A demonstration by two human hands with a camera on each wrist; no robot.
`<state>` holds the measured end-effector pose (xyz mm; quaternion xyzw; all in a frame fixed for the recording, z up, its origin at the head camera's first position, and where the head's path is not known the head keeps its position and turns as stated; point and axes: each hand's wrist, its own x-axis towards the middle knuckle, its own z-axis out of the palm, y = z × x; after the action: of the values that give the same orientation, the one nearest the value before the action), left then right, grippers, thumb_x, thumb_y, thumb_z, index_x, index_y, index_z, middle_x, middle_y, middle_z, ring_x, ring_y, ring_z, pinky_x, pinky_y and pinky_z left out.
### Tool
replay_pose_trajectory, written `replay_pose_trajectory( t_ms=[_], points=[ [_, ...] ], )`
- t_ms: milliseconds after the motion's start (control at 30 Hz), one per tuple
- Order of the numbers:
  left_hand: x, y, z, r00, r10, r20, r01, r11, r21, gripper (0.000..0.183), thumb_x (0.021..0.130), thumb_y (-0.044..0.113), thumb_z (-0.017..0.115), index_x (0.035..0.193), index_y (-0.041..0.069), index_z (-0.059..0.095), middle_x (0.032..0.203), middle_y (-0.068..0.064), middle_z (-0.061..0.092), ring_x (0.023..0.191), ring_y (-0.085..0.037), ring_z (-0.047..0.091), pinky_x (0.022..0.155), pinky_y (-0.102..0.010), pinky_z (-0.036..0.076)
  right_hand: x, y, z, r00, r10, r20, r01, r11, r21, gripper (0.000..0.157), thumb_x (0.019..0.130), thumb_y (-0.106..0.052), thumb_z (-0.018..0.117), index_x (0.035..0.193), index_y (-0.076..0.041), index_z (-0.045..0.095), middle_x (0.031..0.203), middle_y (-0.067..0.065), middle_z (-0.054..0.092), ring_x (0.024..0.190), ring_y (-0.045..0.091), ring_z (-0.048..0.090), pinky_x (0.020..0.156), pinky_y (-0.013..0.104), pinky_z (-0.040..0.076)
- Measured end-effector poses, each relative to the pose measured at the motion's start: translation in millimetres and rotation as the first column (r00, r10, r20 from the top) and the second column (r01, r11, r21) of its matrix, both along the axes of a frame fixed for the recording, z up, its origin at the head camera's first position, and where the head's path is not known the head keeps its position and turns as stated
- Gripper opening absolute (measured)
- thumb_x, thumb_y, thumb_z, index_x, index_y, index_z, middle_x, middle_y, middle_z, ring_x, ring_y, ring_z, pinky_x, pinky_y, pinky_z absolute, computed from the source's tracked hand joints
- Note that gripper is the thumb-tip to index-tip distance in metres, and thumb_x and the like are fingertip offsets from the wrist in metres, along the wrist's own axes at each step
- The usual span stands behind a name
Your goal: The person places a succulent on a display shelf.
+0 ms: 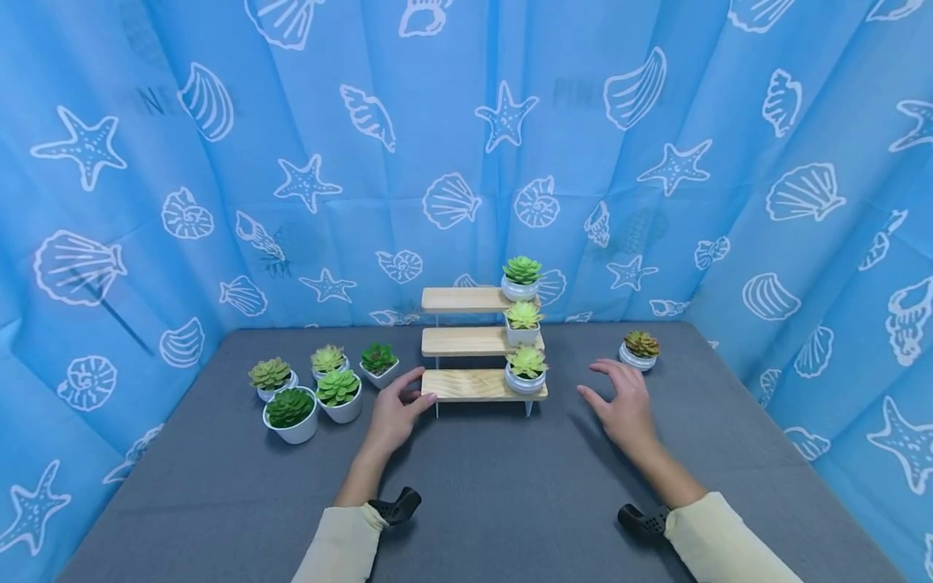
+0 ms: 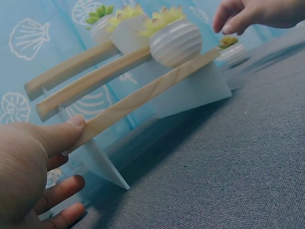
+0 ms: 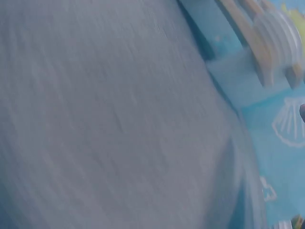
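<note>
A three-tier wooden display stand (image 1: 459, 385) with pale translucent side supports stands at the back middle of the table. My left hand (image 1: 394, 417) holds the left end of its lowest board; in the left wrist view the thumb (image 2: 64, 136) lies along the board's end. On the stand's right side, each tier bears one potted succulent: a green one (image 1: 521, 271) on top, a yellow-green one (image 1: 523, 316) in the middle, another yellow-green one (image 1: 526, 363) at the bottom. To the right of the stand, my right hand (image 1: 623, 405) hovers with fingers spread and nothing between them.
A reddish-green potted succulent (image 1: 639, 346) stands beyond my right hand. Left of the stand several more potted succulents are grouped, among them a dark green one (image 1: 291, 409) and a small one in a square pot (image 1: 380, 360). A blue shell-print curtain (image 1: 452, 121) hangs behind the grey table (image 1: 496, 494).
</note>
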<state>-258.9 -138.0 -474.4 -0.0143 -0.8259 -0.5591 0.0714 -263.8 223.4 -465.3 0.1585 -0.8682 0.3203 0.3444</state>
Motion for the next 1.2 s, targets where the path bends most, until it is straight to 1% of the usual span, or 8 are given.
replay_pose_trajectory(
  t_ms=[100,200,300,400,567,700,967,1200],
  points=[
    [0.6,0.5,0.1,1.000,0.002,0.006,-0.002,1.000,0.000,0.055,0.088,0.020,0.074,0.139,0.011,0.055,0.130,-0.012,0.059,0.108,-0.027,0.059,0.078,-0.040,0.053,-7.0,12.7,0.3,0.997,-0.009,-0.070,0.013,0.999,0.046,0.042,0.069,-0.002,0.086,0.105,0.007,0.065,0.111,0.025,0.062,0.105,0.042,0.053,0.093,0.055,0.036],
    [0.4,0.1,-0.6,1.000,0.003,0.005,-0.003,1.000,0.002,0.055,0.088,0.020,0.074,0.139,0.011,0.054,0.131,-0.011,0.058,0.109,-0.026,0.059,0.078,-0.040,0.053,-15.0,25.8,2.2,0.992,-0.057,-0.109,0.070,0.991,0.118,0.048,0.068,-0.005,0.088,0.108,0.006,0.065,0.115,0.025,0.060,0.108,0.043,0.050,0.090,0.058,0.036],
    [-0.4,-0.6,-1.7,1.000,0.004,-0.002,-0.004,1.000,0.005,0.055,0.089,0.020,0.074,0.139,0.010,0.054,0.131,-0.011,0.058,0.108,-0.026,0.059,0.077,-0.039,0.053,-23.3,37.1,4.1,0.986,-0.121,-0.117,0.141,0.974,0.176,0.056,0.067,-0.009,0.089,0.115,0.003,0.063,0.124,0.023,0.056,0.114,0.044,0.046,0.090,0.061,0.034],
    [-0.8,-1.0,-2.4,1.000,0.009,0.004,-0.009,1.000,0.009,0.055,0.088,0.020,0.074,0.139,0.011,0.055,0.130,-0.010,0.058,0.108,-0.026,0.059,0.076,-0.039,0.053,-30.1,45.3,3.7,0.981,-0.171,-0.096,0.187,0.964,0.187,0.065,0.066,-0.011,0.090,0.123,0.002,0.059,0.131,0.023,0.051,0.119,0.045,0.041,0.090,0.063,0.032],
    [-0.9,-1.4,-3.2,1.000,0.013,0.020,-0.014,1.000,0.002,0.055,0.088,0.021,0.074,0.139,0.011,0.055,0.130,-0.010,0.058,0.108,-0.026,0.059,0.076,-0.038,0.054,-39.4,55.3,1.5,0.968,-0.252,0.019,0.246,0.957,0.156,0.079,0.068,-0.015,0.090,0.135,0.000,0.050,0.140,0.026,0.042,0.126,0.047,0.035,0.096,0.065,0.029],
    [-1.1,-1.3,-2.4,1.000,0.014,0.019,-0.014,1.000,0.000,0.055,0.089,0.021,0.074,0.139,0.011,0.055,0.131,-0.010,0.058,0.107,-0.026,0.059,0.076,-0.039,0.053,-46.7,64.7,-3.0,0.941,-0.300,0.155,0.275,0.947,0.166,0.088,0.074,-0.021,0.087,0.146,-0.004,0.038,0.148,0.024,0.033,0.133,0.046,0.027,0.103,0.066,0.022],
    [-0.6,-0.1,-2.0,1.000,0.002,0.007,-0.002,1.000,-0.006,0.055,0.088,0.020,0.074,0.139,0.010,0.055,0.132,-0.010,0.057,0.108,-0.027,0.059,0.079,-0.040,0.053,-52.7,80.8,-11.5,0.869,-0.329,0.369,0.302,0.944,0.132,0.106,0.080,-0.031,0.081,0.156,-0.008,0.011,0.156,0.026,0.016,0.140,0.046,0.014,0.105,0.068,0.012],
    [-1.5,0.0,-1.4,1.000,0.004,0.006,-0.004,1.000,0.007,0.054,0.089,0.020,0.074,0.139,0.012,0.055,0.132,-0.010,0.057,0.109,-0.026,0.059,0.080,-0.041,0.053,-61.5,87.7,-15.4,0.797,-0.339,0.500,0.359,0.932,0.059,0.106,0.085,-0.041,0.074,0.156,-0.006,0.003,0.155,0.028,0.017,0.140,0.048,0.013,0.106,0.068,0.011]
  ],
)
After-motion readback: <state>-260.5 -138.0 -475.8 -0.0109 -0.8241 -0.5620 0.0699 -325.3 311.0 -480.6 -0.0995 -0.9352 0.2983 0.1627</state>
